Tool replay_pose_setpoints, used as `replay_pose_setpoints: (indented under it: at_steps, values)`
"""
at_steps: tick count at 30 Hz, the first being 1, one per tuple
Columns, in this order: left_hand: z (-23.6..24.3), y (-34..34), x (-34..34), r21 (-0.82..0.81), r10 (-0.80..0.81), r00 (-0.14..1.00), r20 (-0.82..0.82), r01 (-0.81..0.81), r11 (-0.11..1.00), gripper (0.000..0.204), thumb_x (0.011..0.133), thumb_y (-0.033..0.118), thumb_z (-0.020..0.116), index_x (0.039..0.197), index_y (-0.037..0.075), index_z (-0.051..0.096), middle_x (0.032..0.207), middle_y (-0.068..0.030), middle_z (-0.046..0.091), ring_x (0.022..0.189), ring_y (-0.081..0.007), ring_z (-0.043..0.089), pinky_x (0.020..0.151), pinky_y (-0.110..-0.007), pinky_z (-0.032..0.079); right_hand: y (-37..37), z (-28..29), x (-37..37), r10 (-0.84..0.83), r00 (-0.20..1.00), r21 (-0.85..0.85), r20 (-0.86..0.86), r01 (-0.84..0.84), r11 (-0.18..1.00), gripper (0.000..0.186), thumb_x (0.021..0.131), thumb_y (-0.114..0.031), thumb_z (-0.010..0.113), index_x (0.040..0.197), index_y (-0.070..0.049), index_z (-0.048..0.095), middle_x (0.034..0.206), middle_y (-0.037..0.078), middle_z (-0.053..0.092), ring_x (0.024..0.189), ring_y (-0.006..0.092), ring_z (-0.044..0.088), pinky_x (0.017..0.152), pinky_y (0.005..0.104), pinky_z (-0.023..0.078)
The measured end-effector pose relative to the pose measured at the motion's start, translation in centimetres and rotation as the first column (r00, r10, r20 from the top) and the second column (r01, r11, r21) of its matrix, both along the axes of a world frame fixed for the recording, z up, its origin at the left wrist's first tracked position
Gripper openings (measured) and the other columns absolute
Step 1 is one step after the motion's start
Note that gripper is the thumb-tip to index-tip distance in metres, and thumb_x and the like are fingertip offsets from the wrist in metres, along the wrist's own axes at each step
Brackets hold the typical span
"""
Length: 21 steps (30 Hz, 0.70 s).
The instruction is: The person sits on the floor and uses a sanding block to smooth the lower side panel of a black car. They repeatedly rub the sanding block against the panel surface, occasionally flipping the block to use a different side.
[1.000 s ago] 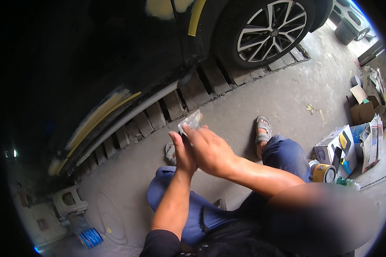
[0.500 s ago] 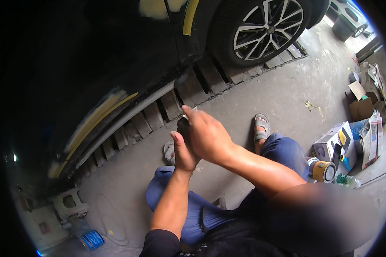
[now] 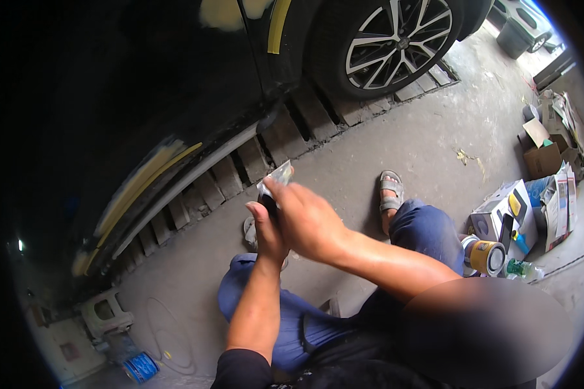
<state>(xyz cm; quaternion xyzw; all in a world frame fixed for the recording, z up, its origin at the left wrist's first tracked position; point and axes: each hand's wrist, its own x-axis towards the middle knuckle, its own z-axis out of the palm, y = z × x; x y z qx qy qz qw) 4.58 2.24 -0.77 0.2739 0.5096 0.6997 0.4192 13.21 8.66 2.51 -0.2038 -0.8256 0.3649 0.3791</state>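
Both hands meet in front of me, above the floor beside the dark car. My right hand is closed over a small shiny, see-through-looking flat piece that sticks out past its fingers. Its exact kind I cannot make out. My left hand is cupped just under and beside the right one, thumb pointing up. A dark object shows between the left thumb and the right hand. The left fingers are mostly hidden. Yellowish filler and yellow tape mark the car's side.
The car wheel stands at the upper right over a slatted floor strip. To the right are a white box, a tin can, a green bottle and cardboard. At lower left are a stool and a blue can.
Both hands have shifted slightly left, still together. More of the shiny flat piece shows beyond the right fingers. The view has turned a little.
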Motion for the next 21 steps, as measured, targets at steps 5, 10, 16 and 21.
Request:
replay_pose_setpoints:
  at_steps: [5,10,16,21]
  values:
    - [-0.2,-0.3,0.1,-0.005,-0.035,0.996,0.080,0.035,0.999,0.097,0.087,0.079,0.018,0.138,0.001,0.040,0.140,-0.0126,0.048,0.122,-0.0229,0.048,0.106,-0.036,0.035,0.6,-0.5,-0.2,-0.003,1.000,0.019,0.013,0.003,1.000,0.047,0.080,-0.001,0.058,0.126,0.003,0.051,0.090,0.023,0.060,0.083,0.0393,0.062,0.075,0.0445,0.052]
    - [0.9,-0.1,0.7,-0.049,0.002,0.995,-0.099,-0.007,0.999,0.098,0.088,0.078,0.013,0.139,0.000,0.040,0.135,-0.0111,0.052,0.117,-0.0214,0.052,0.103,-0.036,0.038,2.3,0.5,-0.7,-0.062,0.998,-0.010,-0.003,0.062,0.998,0.053,0.078,-0.002,0.057,0.129,0.006,0.046,0.095,0.025,0.059,0.088,0.0403,0.062,0.073,0.0451,0.052]
    - [-0.3,-0.6,-0.3,-0.040,-0.005,0.999,0.038,0.007,0.999,0.097,0.088,0.079,0.015,0.138,0.001,0.043,0.131,-0.0086,0.054,0.116,-0.0197,0.051,0.101,-0.034,0.039,0.5,0.2,-0.2,0.024,0.999,-0.009,0.028,-0.024,1.000,0.051,0.080,-0.004,0.058,0.128,0.006,0.047,0.094,0.023,0.059,0.088,0.0400,0.062,0.074,0.0450,0.052]
    - [0.0,-0.5,-0.6,-0.036,-0.030,0.996,0.089,0.034,0.999,0.094,0.090,0.077,0.016,0.137,0.000,0.044,0.131,-0.0098,0.054,0.118,-0.0202,0.051,0.102,-0.034,0.038,0.1,-0.3,0.0,0.043,0.996,-0.008,0.075,-0.043,0.999,0.048,0.078,0.002,0.056,0.126,0.003,0.051,0.094,0.023,0.061,0.087,0.0404,0.062,0.077,0.0448,0.052]
